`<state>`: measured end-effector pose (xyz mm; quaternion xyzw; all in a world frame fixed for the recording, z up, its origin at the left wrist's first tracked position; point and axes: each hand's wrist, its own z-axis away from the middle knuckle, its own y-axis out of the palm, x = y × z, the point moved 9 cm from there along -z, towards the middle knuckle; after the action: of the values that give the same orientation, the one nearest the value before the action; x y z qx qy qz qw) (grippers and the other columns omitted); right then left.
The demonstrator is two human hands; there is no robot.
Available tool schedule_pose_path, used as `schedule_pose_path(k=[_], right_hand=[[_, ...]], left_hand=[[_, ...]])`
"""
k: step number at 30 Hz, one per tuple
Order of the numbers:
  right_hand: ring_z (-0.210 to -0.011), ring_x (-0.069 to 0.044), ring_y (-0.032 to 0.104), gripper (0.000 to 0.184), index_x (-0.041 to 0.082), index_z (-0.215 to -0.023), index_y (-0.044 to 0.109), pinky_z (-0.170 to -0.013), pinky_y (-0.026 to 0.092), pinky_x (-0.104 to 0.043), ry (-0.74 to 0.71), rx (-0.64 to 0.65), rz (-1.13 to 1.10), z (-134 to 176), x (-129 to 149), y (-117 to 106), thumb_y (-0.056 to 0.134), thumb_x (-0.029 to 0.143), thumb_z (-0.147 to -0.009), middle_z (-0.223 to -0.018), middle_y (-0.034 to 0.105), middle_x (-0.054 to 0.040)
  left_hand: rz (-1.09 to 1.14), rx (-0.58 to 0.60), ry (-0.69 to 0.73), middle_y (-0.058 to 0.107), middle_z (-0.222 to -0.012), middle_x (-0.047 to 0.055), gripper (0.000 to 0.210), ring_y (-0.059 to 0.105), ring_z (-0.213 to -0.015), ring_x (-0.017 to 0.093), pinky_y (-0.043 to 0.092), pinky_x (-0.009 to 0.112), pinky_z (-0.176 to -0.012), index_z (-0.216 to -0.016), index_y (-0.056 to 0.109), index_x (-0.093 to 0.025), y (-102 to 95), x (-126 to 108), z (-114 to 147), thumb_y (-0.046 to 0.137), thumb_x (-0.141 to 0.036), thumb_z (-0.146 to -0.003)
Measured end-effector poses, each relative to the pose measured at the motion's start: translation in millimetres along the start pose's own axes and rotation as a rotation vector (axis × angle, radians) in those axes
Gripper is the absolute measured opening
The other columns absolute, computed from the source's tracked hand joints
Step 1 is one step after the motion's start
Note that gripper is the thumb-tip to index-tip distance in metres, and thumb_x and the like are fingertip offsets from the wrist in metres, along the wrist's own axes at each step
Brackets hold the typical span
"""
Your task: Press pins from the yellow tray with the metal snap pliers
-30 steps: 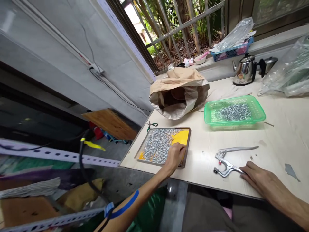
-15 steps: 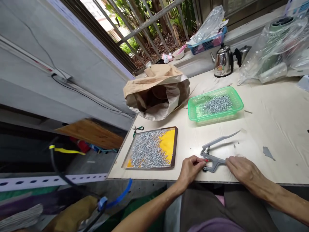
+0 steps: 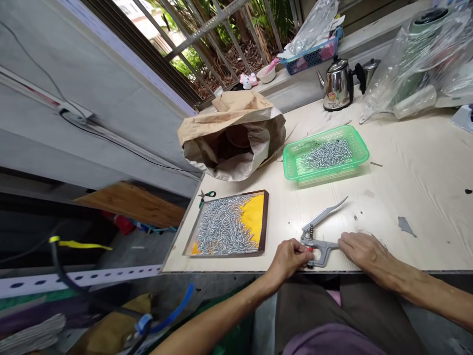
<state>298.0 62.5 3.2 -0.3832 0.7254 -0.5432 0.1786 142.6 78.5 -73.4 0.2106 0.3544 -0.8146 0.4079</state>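
Observation:
Grey metal snap pliers point(image 3: 320, 250) with a coil spring lie at the table's front edge, their upper handle raised away from the lower one. My right hand point(image 3: 365, 251) is closed around the end of the lower handle. At the jaw end, the thumb and fingers of my left hand point(image 3: 290, 259) pinch together over a small red piece point(image 3: 310, 249); whether it belongs to the pliers I cannot tell. To the left of that hand is a shallow tray point(image 3: 263, 222) with a yellow bottom, holding many small silvery metal pins point(image 3: 225, 227).
Behind the pliers stands a green plastic basket point(image 3: 291, 170) with similar pins. A crumpled brown paper bag point(image 3: 232, 133) gapes at the back left. Green-handled scissors point(image 3: 207, 195) lie beside the tray. A steel kettle point(image 3: 337, 86) and plastic-wrapped items point(image 3: 414, 74) stand farther back.
The raised handle of the pliers now points more steeply and the tool has turned slightly. Both hands keep their places on it. The whole view has shifted a little.

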Motion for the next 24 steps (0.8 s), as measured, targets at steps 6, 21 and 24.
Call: schedule_pose_path(k=[6,21,24], right_hand=[[-0.075,-0.017,0.056,0.016,0.019,-0.088,0.056,-0.064,0.044,-0.030,0.111,0.200,-0.197,6,-16,17,0.042,0.011,-0.088,-0.089,0.061,-0.0066],[-0.126,-0.039,0.039,0.098,0.013,-0.137,0.040,-0.101,0.026,-0.061,0.092,0.333,-0.101,-24,-55,27,0.075,0.058,-0.057,-0.132,0.050,-0.0227],[-0.120,-0.038,0.045,0.092,0.014,-0.134,0.043,-0.099,0.028,-0.061,0.091,0.333,-0.094,-25,-52,21,0.076,0.053,-0.058,-0.127,0.054,-0.0203]], left_hand=[[-0.170,-0.071,0.094,0.048,-0.046,-0.004,0.026,0.046,-0.052,0.011,0.033,0.022,-0.052,-0.047,0.053,-0.015,-4.8,-10,9,0.064,-0.032,-0.063],[-0.165,-0.116,0.152,0.042,-0.053,-0.003,0.028,0.045,-0.061,0.013,0.033,0.023,-0.056,-0.050,0.044,-0.018,-4.3,-6,15,0.055,-0.036,-0.068],[-0.157,-0.118,0.132,0.039,-0.052,-0.004,0.029,0.040,-0.056,0.011,0.030,0.023,-0.054,-0.050,0.040,-0.019,-4.2,-7,15,0.055,-0.038,-0.066]])
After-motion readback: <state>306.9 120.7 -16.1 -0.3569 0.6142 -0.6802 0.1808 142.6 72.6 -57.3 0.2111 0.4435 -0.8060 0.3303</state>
